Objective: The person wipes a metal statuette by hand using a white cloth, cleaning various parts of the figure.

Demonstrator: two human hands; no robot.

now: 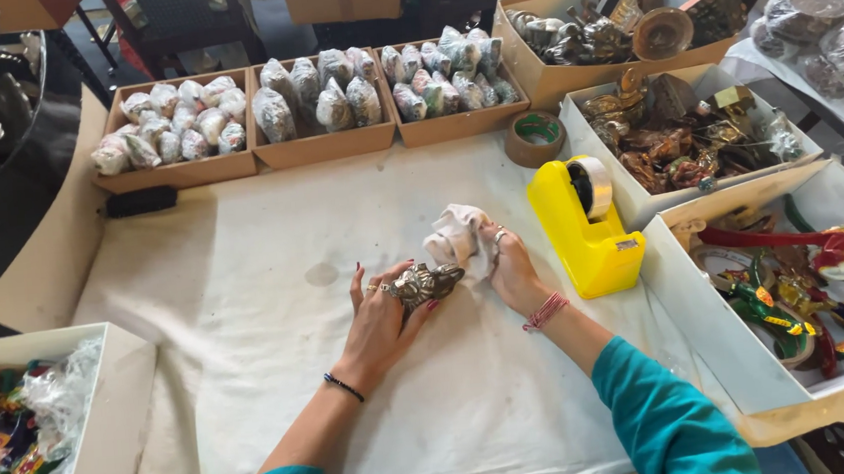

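Left hand [380, 315] is gripping a small dark metal figurine [424, 284], fingers curled around it, holding it just above the cloth-covered surface [277, 309] near the middle. Right hand [513, 265] is clamping a crumpled white cloth [459, 236] and pressing it against the figurine's far end. Hands are sitting close together, touching through the figurine and cloth. Yellow tape dispenser [587, 224] is standing just right of the right hand, with a brown tape roll [538, 136] behind it. Three cardboard trays of wrapped pieces [316, 100] are lining the far edge. White box of painted bird figures [797, 278] is sitting on the right.
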